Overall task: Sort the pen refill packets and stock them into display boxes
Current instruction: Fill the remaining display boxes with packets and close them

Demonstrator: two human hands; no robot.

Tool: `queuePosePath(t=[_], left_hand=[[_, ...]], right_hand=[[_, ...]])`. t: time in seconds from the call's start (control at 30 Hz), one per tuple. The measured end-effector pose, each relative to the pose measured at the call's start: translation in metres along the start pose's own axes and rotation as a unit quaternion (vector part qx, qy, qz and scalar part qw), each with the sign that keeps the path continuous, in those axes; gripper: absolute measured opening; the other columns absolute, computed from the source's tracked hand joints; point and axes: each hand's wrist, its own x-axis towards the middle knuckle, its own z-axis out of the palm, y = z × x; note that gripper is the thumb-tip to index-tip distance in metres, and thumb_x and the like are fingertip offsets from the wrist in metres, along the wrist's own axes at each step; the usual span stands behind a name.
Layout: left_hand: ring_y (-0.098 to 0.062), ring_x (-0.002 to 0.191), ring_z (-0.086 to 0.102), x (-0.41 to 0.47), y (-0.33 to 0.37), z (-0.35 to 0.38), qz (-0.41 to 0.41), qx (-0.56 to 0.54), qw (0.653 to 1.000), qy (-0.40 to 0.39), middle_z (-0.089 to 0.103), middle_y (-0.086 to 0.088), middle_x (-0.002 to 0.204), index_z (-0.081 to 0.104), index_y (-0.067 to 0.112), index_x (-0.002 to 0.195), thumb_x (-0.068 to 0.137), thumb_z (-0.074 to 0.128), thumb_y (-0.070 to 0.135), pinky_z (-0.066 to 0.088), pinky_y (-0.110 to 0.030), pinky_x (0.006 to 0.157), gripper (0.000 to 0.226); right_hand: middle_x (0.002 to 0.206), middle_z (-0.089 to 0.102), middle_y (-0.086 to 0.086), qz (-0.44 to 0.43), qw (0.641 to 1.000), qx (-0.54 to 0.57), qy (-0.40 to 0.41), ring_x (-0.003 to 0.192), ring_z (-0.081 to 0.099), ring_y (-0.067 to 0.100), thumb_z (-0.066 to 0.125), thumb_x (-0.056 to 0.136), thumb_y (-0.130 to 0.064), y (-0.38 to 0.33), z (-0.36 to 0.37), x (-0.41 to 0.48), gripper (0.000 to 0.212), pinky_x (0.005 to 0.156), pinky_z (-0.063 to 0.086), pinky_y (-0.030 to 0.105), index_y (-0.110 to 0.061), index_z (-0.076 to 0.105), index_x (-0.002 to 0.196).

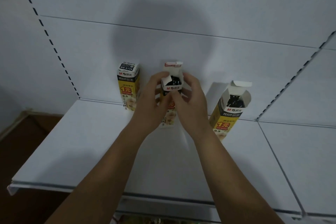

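Left hand [151,100]: we see it curled round the left side of the middle box [172,86], thumb on its front.
Right hand [192,100]: grips the same box's right side, thumb beside the left one.
Middle box: upright, top flaps open, dark refills [175,80] inside.
Surface: white shelf [81,142] against a white back panel [163,5]; the light is dim.
Count: we count three boxes, a closed box [127,85] to the left and an open box [231,112] to the right.

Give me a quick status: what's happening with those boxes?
Left hand and right hand hold the middle box, flaps open. Left box closed, right box open. Nothing in the way.
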Motion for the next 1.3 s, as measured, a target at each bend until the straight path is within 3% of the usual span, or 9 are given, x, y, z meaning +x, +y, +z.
queuePosePath(t=[0.07,0.23,0.4,0.57,0.73,0.8,0.93,1.07,1.3], left_hand=[[-0.009,0.125,0.063,-0.003,0.004,-0.003,0.008,-0.005,1.0,-0.014,0.056,0.03,0.132,0.051,0.019,0.145,0.102,0.063,0.005,0.061,-0.038,0.097,0.047],[-0.008,0.126,0.062,-0.018,0.016,-0.021,0.007,-0.007,0.998,-0.065,0.059,0.009,0.139,0.051,0.025,0.147,0.106,0.059,0.011,0.054,-0.017,0.093,0.043],[-0.01,0.133,0.058,-0.028,0.011,-0.034,-0.002,0.018,0.996,-0.091,0.057,0.009,0.145,0.052,0.032,0.149,0.106,0.054,0.029,0.054,-0.025,0.102,0.042],[-0.007,0.131,0.058,-0.027,0.012,-0.034,0.0,0.013,0.995,-0.1,0.055,0.009,0.143,0.054,0.034,0.141,0.106,0.055,0.028,0.055,-0.022,0.099,0.035],[-0.011,0.127,0.062,-0.03,0.01,-0.035,-0.02,-0.002,0.995,-0.1,0.058,0.007,0.139,0.057,0.031,0.138,0.104,0.059,0.028,0.058,-0.028,0.098,0.033],[-0.013,0.126,0.063,-0.031,0.01,-0.035,-0.022,-0.007,0.995,-0.101,0.06,0.006,0.139,0.058,0.029,0.138,0.104,0.061,0.026,0.059,-0.028,0.097,0.034],[-0.01,0.127,0.063,-0.031,0.009,-0.04,-0.029,-0.008,0.994,-0.102,0.062,0.008,0.136,0.059,0.034,0.137,0.103,0.065,0.024,0.057,-0.026,0.098,0.036],[-0.011,0.125,0.064,-0.031,0.01,-0.042,-0.035,-0.013,0.995,-0.095,0.064,0.007,0.132,0.058,0.038,0.136,0.101,0.066,0.027,0.057,-0.025,0.098,0.038],[-0.005,0.122,0.063,-0.031,0.012,-0.038,-0.042,-0.011,0.995,-0.089,0.064,0.011,0.129,0.057,0.043,0.133,0.101,0.066,0.029,0.056,-0.019,0.095,0.036]], right_hand=[[0.14,0.057,-0.015,-0.012,1.0,-0.014,-0.01,0.129,0.056,0.002,0.062,0.102,-0.014,0.001,-0.001,-0.005,0.048,0.106,0.052,0.029,-0.024,0.05,0.147],[0.134,0.057,-0.008,-0.086,0.994,-0.059,-0.021,0.122,0.057,0.0,0.063,0.102,-0.014,0.005,-0.007,-0.025,0.04,0.094,0.051,0.015,-0.023,0.057,0.141],[0.131,0.054,-0.005,-0.153,0.982,-0.092,-0.054,0.124,0.06,0.013,0.063,0.102,-0.013,0.011,-0.011,-0.034,0.038,0.092,0.057,0.031,-0.024,0.059,0.138],[0.122,0.061,-0.005,-0.111,0.993,-0.045,-0.024,0.114,0.063,0.007,0.058,0.105,-0.017,0.002,-0.01,-0.029,0.019,0.088,0.053,0.019,-0.021,0.06,0.124],[0.137,0.06,-0.012,-0.095,0.995,-0.017,-0.007,0.119,0.059,-0.002,0.055,0.107,-0.02,-0.023,-0.014,-0.008,0.03,0.088,0.053,0.016,-0.025,0.054,0.137],[0.137,0.062,-0.012,-0.104,0.993,-0.032,-0.034,0.122,0.059,-0.001,0.054,0.109,-0.022,-0.032,-0.013,0.002,0.03,0.093,0.053,0.019,-0.022,0.058,0.138],[0.118,0.072,-0.006,-0.142,0.984,-0.061,-0.088,0.11,0.067,0.005,0.054,0.109,-0.018,-0.032,-0.016,0.004,0.022,0.09,0.054,0.022,-0.014,0.07,0.123],[0.128,0.07,-0.01,-0.141,0.979,-0.062,-0.13,0.121,0.065,0.011,0.058,0.106,-0.012,-0.017,-0.022,-0.007,0.023,0.098,0.058,0.038,-0.021,0.07,0.123],[0.139,0.066,-0.008,-0.113,0.984,-0.03,-0.133,0.133,0.059,0.014,0.059,0.105,-0.009,-0.006,-0.025,-0.013,0.027,0.1,0.059,0.044,-0.026,0.072,0.121]])
